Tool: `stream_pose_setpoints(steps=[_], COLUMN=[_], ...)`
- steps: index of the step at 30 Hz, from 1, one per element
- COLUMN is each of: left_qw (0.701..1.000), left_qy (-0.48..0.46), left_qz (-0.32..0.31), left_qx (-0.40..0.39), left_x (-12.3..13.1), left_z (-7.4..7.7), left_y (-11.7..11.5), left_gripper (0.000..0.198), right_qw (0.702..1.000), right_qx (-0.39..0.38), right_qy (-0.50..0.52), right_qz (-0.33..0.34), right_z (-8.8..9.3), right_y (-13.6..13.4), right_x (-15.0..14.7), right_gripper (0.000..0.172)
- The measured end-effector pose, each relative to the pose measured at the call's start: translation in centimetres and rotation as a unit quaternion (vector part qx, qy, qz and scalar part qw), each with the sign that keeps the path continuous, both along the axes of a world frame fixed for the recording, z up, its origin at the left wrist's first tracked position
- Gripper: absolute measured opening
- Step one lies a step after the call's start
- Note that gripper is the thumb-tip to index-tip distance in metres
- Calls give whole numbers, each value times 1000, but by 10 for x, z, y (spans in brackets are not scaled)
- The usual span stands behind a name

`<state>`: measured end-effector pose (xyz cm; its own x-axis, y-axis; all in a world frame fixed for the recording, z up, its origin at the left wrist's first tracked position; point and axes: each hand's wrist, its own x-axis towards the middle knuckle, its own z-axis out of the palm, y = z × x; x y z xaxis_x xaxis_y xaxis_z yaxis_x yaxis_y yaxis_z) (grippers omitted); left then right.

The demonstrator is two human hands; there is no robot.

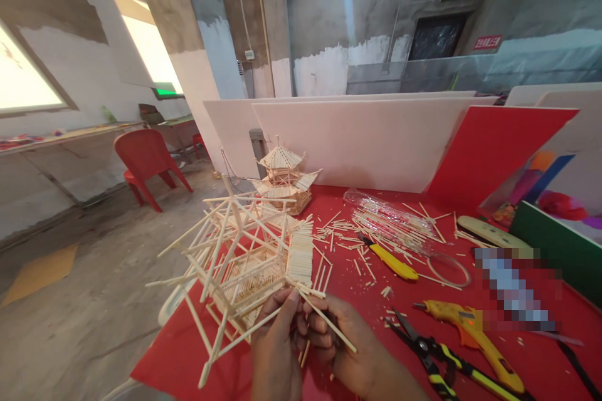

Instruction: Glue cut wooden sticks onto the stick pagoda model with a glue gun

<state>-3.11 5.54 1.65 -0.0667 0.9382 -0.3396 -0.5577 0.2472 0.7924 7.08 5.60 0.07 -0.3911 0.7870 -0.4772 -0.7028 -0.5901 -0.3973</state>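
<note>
Both of my hands are working at the bottom corner of the stick frame [244, 257], which I am holding tilted in the air over the near left edge of the red table [188, 357]. My left hand [275, 344] is closing its fingers tightly on the frame's lower corner, just under a flat panel of packed sticks. My right hand [343, 344], touching the left one, is pinching a single stick [329, 322] between curled fingers; that stick is slanting from the frame's corner down to the right, past my knuckles.

Just behind the frame, a small finished pagoda [283, 178] is standing on the table. Right of the frame, cut stick pieces [338, 229] are lying scattered, and beyond them a clear bag of sticks [385, 219] is lying flat. A yellow knife [392, 261] is lying near that bag, with a thin ring [449, 269] just past it. Further right of the frame and nearer to me, a yellow glue gun [475, 332] and a pair of cutters [433, 357] are lying side by side. White boards [367, 138] are standing well behind the frame, and a red chair [145, 163] is sitting on the floor off to its left.
</note>
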Motion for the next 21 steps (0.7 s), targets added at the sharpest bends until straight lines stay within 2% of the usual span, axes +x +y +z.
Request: stream_pose_setpoints(steps=[10,17,21], left_qw=[1000,1000,1000], left_qy=[6,-2,2], left_qz=[0,-6,-1], left_qx=[-1,2,10], left_x=[0,0,1], left_z=[3,-2,0], left_y=[0,-1,-3], left_gripper=[29,28,26], right_qw=[1000,1000,1000], right_qx=[-5,5,14], right_qy=[-1,-4,-14], right_qz=[-6,-6,-12], right_z=[1,-3,-6], right_y=[0,0,-1], right_x=[0,-1,-3], right_gripper=[21,23,25])
